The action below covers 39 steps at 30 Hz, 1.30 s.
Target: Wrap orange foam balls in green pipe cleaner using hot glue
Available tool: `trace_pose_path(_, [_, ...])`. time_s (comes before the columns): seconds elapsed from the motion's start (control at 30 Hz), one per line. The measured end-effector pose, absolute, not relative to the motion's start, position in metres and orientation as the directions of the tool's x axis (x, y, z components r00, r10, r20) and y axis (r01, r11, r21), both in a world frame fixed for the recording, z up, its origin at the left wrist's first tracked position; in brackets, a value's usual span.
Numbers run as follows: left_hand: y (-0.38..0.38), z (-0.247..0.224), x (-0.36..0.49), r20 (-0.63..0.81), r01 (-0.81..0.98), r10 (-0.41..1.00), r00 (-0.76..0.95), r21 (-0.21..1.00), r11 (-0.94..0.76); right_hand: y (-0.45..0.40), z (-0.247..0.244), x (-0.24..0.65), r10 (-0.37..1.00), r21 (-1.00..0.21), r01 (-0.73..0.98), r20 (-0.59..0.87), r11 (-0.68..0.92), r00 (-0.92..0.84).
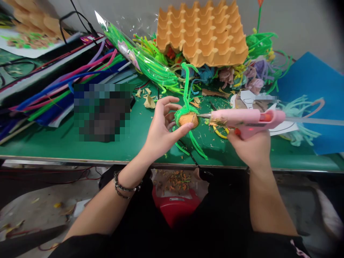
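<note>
Between the thumb and fingers of my left hand [163,123] is a small tan cardboard cup [188,120], apparently cut from an egg tray. Green pipe cleaners [186,87] wrap around it, one sticking up with a bent tip and others hanging below. My right hand [251,147] grips a pink glue gun [242,119] by its handle. The metal nozzle points left and meets, or nearly meets, the cup's right edge. A clear glue stick [314,121] extends from the gun's back, and a small red light glows on its side.
A large egg tray [201,34] rests on piled pipe cleaners at the back. Bagged green pipe cleaners [145,64] lie left of it. A blue sheet [311,100] is at right. Colourful pipe cleaners [67,77] and a pixelated dark object [104,113] lie left. Cardboard scraps [149,102] litter the green table.
</note>
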<state>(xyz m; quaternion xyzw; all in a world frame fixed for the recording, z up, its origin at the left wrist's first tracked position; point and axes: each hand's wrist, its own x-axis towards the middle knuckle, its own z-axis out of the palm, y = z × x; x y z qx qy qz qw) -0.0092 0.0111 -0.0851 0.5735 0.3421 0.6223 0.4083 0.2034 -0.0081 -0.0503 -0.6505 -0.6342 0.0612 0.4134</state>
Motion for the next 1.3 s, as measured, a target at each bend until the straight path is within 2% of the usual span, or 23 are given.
trace_pose_path(0.17, [0.0108,-0.0841,-0.0097,0.430,-0.089,0.902,-0.034,0.898,-0.432,-0.0082,-0.0499,0.2042,0.894,-0.652,0.748,0.400,0.124,0.200])
trace_pose_path(0.4, [0.0104,-0.0809,-0.0113,0.393,-0.096,0.917,-0.066,0.912,-0.398,-0.0062,-0.0546,0.2068,0.881,-0.599,0.783,0.447,0.169,0.152])
trace_pose_path(0.57, [0.0116,-0.0820,-0.0118,0.374,-0.143,0.925,-0.070,0.914,-0.380,-0.0064,-0.0545,0.2074,0.889,-0.566,0.812,0.435,0.145,0.145])
trace_pose_path(0.73, [0.0132,-0.0828,-0.0134,0.372,-0.150,0.926,-0.059,0.914,-0.377,-0.0068,-0.0542,0.2072,0.890,-0.577,0.793,0.445,0.198,0.101])
trace_pose_path(1.1, [0.0126,-0.0826,-0.0141,0.380,-0.112,0.923,-0.061,0.916,-0.385,-0.0082,-0.0555,0.2046,0.897,-0.563,0.809,0.427,0.169,0.110])
trace_pose_path(1.3, [0.0109,-0.0793,-0.0130,0.327,-0.151,0.943,-0.068,0.931,-0.334,-0.0086,-0.0539,0.2057,0.893,-0.554,0.813,0.439,0.181,0.100])
